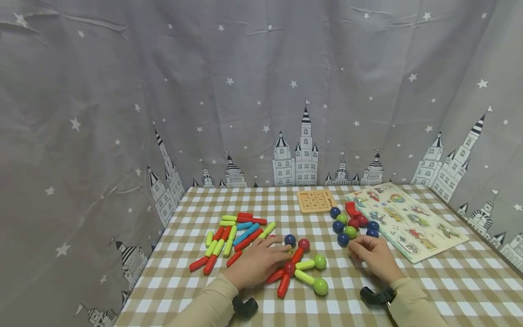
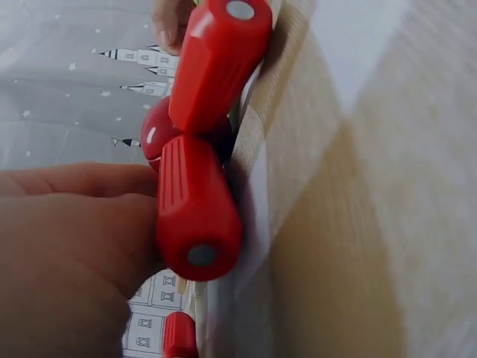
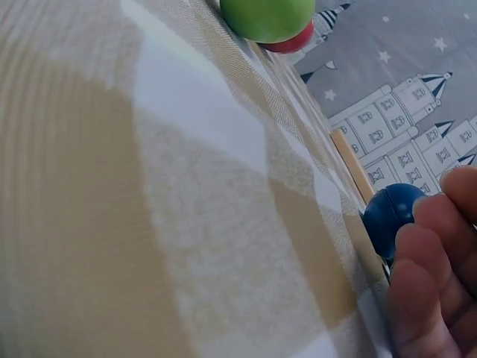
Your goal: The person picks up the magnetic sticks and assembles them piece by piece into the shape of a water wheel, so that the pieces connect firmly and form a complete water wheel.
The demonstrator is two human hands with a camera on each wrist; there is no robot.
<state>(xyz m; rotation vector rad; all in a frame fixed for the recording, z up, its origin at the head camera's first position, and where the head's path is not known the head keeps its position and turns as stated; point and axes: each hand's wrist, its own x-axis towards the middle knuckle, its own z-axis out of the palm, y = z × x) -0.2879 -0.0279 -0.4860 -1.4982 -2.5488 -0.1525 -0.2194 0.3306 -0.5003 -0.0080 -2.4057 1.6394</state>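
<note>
My left hand (image 1: 261, 259) reaches over a star-shaped figure of sticks and balls, its fingers at a stick on the far side, by a blue ball (image 1: 289, 240). A dark red ball (image 1: 289, 268) forms the hub; red sticks (image 2: 198, 209) and yellow-green sticks (image 1: 304, 277) radiate from it. Green balls (image 1: 320, 286) and a red ball (image 1: 303, 245) cap some of them. The fingertips' contact is partly hidden in the left wrist view. My right hand (image 1: 376, 256) has loosely bent fingers beside a blue ball (image 3: 391, 216), at the near edge of a ball cluster; no grip on it shows.
Loose red, yellow-green and blue sticks (image 1: 246, 235) lie left of the figure. Several balls (image 1: 350, 232) and a red block (image 1: 352, 209) sit at the right. Behind them are a wooden number puzzle (image 1: 316, 201) and a picture puzzle board (image 1: 408, 222) on the checked tablecloth (image 1: 163, 281).
</note>
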